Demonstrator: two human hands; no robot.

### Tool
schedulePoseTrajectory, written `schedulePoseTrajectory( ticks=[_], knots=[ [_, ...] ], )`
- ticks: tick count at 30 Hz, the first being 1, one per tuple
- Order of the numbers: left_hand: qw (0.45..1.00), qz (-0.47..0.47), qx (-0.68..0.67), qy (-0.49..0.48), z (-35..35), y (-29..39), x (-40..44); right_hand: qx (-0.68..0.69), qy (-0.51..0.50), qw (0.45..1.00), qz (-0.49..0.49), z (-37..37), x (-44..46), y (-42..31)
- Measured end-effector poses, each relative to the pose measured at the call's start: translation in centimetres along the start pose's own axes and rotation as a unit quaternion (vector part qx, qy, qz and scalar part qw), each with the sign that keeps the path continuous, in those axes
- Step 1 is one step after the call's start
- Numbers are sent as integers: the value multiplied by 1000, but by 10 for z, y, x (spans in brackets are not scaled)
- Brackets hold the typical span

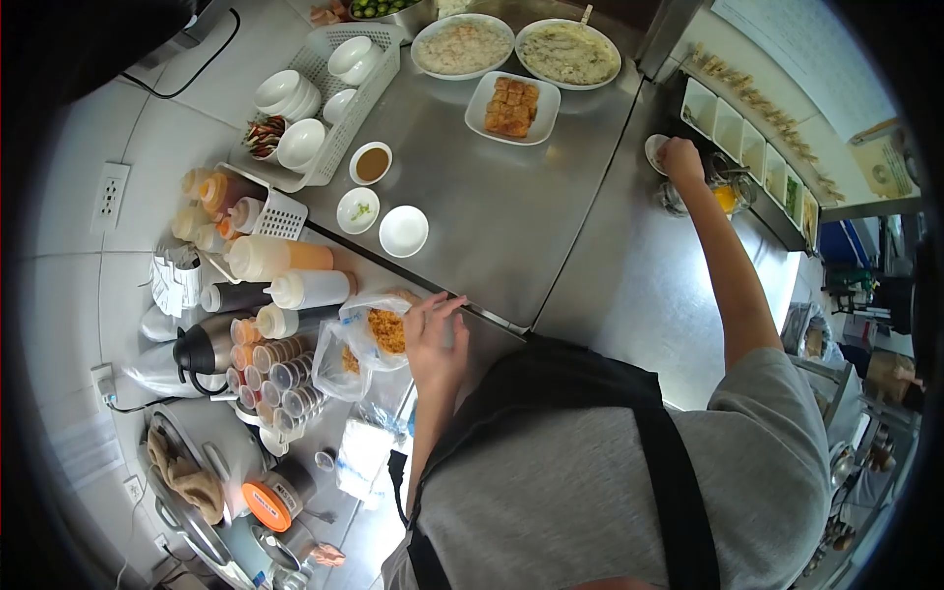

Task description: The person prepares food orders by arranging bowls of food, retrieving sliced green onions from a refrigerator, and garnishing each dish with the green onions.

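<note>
In upper right of the frame, my right hand bends its fingers at the round white dish, open side up, near the steel seam; gripping or not, I cannot tell. My left hand, left of centre, is open beside the plastic bag with orange crumbs.

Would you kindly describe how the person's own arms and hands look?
The left hand and right hand are ungloved, and no watch or bracelet shows. Both forearms are bare. A short, plain grey sleeve is on the right arm; the left one is mostly hidden. A black apron strap runs over the grey top.
</note>
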State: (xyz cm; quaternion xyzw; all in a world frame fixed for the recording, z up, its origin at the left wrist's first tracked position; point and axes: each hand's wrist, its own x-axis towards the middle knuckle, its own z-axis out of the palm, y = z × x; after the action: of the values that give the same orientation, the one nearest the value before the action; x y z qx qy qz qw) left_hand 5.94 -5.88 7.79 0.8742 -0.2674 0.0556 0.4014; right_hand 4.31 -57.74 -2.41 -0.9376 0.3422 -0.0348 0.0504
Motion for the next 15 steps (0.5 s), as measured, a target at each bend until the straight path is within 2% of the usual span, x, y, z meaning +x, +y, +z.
schedulePoseTrajectory(
  ticks=[10, 13, 14, 15],
  knots=[
    [999, -24, -5, 30, 0, -9, -2, 39, 37, 998, -40, 3, 24, -15],
    [998, -37, -8, 47, -2, -12, -6, 151, 47, 987, 33, -10, 15, -8],
    [998, -40, -10, 53, -3, -18, -9, 293, 34, 952, 80, -13, 14, -6],
    [997, -42, -13, 58, -3, -23, -12, 428, 20, 895, 126, -14, 13, 0]
  ],
)
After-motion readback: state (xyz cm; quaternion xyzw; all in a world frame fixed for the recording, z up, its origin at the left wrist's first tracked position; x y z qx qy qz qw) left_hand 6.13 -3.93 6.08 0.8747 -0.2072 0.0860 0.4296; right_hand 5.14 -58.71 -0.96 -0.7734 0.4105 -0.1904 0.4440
